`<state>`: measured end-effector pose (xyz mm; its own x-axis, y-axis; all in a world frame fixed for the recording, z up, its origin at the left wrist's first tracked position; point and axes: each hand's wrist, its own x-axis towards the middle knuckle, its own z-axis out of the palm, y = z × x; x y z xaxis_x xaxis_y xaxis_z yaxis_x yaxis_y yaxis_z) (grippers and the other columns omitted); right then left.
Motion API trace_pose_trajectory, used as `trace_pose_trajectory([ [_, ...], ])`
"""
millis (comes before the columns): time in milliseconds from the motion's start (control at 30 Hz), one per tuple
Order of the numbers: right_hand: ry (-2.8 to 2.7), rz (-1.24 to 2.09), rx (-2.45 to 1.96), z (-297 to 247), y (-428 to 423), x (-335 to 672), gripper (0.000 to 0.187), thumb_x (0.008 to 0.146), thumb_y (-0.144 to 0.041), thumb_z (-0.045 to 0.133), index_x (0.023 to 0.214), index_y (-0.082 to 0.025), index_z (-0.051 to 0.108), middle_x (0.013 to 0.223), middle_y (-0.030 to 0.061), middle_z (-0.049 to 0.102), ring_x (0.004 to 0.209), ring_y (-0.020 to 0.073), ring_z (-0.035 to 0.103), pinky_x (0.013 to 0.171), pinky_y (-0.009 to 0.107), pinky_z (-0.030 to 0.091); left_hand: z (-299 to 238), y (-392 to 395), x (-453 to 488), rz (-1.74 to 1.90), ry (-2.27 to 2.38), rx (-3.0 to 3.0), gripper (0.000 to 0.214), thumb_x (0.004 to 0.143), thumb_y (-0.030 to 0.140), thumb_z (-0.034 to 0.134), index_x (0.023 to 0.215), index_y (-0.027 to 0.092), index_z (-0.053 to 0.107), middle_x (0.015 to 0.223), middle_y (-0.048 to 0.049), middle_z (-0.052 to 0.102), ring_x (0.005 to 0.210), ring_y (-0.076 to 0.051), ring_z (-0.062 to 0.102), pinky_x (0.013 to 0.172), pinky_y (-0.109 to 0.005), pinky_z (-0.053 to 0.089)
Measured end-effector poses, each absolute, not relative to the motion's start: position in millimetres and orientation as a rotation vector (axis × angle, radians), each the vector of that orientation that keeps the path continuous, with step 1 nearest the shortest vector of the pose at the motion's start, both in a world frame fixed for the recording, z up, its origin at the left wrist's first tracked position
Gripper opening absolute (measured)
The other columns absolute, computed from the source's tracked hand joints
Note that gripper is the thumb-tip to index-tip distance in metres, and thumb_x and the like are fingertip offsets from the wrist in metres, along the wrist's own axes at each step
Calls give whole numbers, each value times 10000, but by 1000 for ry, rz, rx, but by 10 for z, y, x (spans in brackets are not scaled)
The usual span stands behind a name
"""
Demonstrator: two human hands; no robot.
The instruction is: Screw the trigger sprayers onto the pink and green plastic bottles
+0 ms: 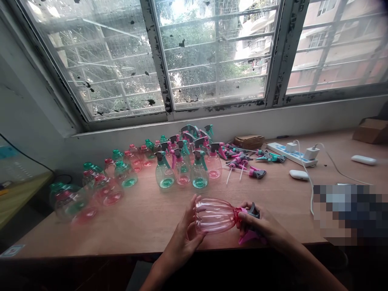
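Note:
A clear pink spray bottle (216, 216) lies sideways in the air over the table's front edge, its base to the left. My left hand (188, 230) cups the base, fingers behind and thumb in front. At the neck, my right hand (257, 222) is closed round the pink and grey spray head (253, 210), which is partly hidden by the fingers. Beyond my hands stand several bottles with spray heads on, among them a green one (199, 171) and a pink one (182, 169). Loose spray heads (241, 159) with thin tubes lie in a pile to their right.
Several green and pink bottles without spray heads, such as this pink one (109, 190), stand at the left of the table (145, 226). A power strip (292, 154) with white plugs and cables, a white device (299, 175) and a cardboard box (371, 130) are at the right.

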<state>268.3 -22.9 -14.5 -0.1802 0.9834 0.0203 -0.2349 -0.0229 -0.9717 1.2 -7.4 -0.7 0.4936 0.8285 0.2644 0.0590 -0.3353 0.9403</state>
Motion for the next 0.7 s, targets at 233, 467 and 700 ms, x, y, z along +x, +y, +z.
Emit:
trace_pose_trajectory([
  [233,-1148,1444,-930,-161,-214,2687,358,772,-478,802,870,-190,613,685,19,738,569,197,683,560,308,560,-1,-57,9,905,747,1690,991,823,278,775,1565,353,122,1649,-97,226,1423,-347,399,1155,-500,389],
  [467,-1129,1440,-910,-171,-208,2690,359,776,-463,804,901,-185,614,676,13,732,570,189,679,561,309,565,-41,-58,8,971,732,1790,960,843,234,757,1541,447,134,1640,-70,243,1370,-317,465,1142,-504,402],
  [700,-1153,1409,-953,-112,-247,2672,376,772,-466,810,923,-189,605,651,-5,718,576,176,665,551,277,531,-22,-59,-10,955,786,1841,854,880,260,714,1534,438,194,1646,-49,221,1389,-312,433,1169,-488,368],
])
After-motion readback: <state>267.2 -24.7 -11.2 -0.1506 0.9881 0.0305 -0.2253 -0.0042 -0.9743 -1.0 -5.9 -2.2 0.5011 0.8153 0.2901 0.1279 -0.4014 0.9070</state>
